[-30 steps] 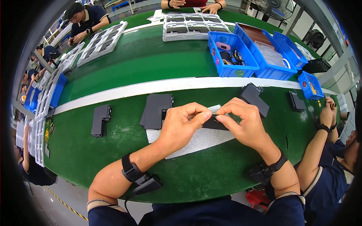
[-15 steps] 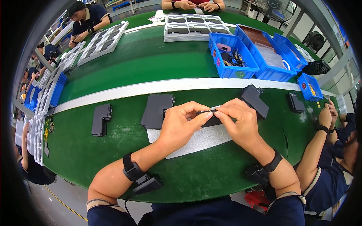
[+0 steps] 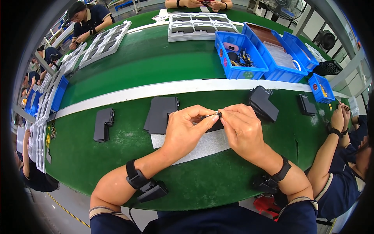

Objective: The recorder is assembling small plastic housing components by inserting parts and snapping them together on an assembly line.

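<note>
Over a white foam-like sheet [image 3: 198, 150] on the green table, my two hands meet at a small, thin black part [image 3: 218, 115], seen nearly edge-on. My left hand [image 3: 183, 128] pinches it between thumb and fingertips. At its right end, the thumb and fingers of my right hand [image 3: 247, 130] close together; whether they grip the same part or a small piece on it is hidden. Just left of my left hand is a stack of flat dark-grey L-shaped packs [image 3: 160, 115]. Another stack of dark packs [image 3: 265, 103] sits beyond my right hand.
More dark packs lie at the left [image 3: 103, 124] and far right [image 3: 307, 105]. Past a white strip [image 3: 156, 90] stand blue bins [image 3: 247, 73] and white moulded trays [image 3: 193, 37]. A co-worker's hands [image 3: 339, 119] are at the right edge; others sit across and at left.
My right hand has turned and shifted slightly left, its fingers drawn closer round the end of the black part. The left hand stays nearly still.
</note>
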Demonstrator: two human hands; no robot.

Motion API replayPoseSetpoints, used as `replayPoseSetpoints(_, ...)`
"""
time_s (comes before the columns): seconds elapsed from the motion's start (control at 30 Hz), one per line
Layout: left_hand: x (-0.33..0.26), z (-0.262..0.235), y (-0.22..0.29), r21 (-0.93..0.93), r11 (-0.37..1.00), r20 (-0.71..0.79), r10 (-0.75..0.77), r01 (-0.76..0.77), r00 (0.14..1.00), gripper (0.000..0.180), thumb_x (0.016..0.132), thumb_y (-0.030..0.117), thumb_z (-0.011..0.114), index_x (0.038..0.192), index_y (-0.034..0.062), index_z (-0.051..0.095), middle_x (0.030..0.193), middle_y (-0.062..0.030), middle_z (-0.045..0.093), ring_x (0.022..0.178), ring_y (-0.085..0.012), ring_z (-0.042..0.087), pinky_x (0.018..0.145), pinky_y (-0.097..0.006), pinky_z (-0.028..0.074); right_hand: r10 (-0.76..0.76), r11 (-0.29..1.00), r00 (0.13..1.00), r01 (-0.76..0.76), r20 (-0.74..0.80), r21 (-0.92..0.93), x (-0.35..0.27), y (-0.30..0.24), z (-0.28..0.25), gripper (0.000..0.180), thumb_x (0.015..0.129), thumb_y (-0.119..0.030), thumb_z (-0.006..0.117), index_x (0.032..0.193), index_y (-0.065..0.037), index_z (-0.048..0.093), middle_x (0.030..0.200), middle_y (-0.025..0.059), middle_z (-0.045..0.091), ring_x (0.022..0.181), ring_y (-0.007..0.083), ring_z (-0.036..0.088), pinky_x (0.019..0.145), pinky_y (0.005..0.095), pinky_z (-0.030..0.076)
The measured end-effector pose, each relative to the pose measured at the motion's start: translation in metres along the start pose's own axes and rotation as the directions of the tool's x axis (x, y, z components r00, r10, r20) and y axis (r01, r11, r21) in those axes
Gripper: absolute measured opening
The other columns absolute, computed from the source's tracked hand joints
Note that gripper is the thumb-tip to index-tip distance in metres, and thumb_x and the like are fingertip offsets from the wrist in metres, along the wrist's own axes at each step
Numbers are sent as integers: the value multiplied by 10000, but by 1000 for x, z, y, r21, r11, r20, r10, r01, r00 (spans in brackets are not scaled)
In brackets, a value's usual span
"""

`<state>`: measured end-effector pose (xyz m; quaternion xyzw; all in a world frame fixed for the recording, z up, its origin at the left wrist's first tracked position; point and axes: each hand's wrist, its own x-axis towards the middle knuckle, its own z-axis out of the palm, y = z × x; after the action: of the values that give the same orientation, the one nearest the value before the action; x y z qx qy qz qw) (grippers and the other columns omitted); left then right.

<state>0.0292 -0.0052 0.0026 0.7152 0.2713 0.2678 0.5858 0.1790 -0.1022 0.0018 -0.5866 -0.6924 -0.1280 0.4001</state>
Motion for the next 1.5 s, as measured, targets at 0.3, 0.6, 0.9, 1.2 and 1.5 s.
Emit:
replayPoseSetpoints(0.3,4,3,-12,-190,981,64,-27,38,998,198,920,80,620,1096,6,565,965,-30,642,870,-57,591,775,-215,482,475,819,861,-509,183,265,4,-4,-5,91,777,-29,686,854,11,659,801,114,658,669,227,618,578,322,459)
replayPoseSetpoints(0.6,3,0,-10,-244,966,132,-54,86,990,168,930,51,585,1089,14,550,962,-34,637,855,-59,584,761,-223,476,379,877,901,-422,211,230,2,-1,-5,76,792,-28,683,848,9,647,801,98,646,727,196,604,640,316,465)
replayPoseSetpoints(0.9,29,-57,22,-109,990,114,-78,91,990,408,836,29,697,1204,30,521,907,-48,680,793,-79,622,710,-213,499,423,675,871,-487,250,554,-1,0,-5,203,879,-110,654,1033,22,652,978,100,639,836,165,610,763,288,483)
replayPoseSetpoints(1.2,40,-90,16,549,835,-48,-22,45,999,226,813,173,742,918,-21,693,872,-107,689,824,-167,641,737,-285,501,360,772,906,-423,222,474,0,3,-5,219,881,-115,647,1036,38,646,1003,118,641,810,175,613,730,297,495)
replayPoseSetpoints(1.5,16,-91,25,856,496,234,-118,-147,965,815,689,299,800,1380,68,437,1413,-259,398,1258,-389,444,1047,-388,392,334,797,916,-401,223,452,0,3,-5,163,870,-102,649,952,39,657,992,114,648,784,178,619,690,292,491)
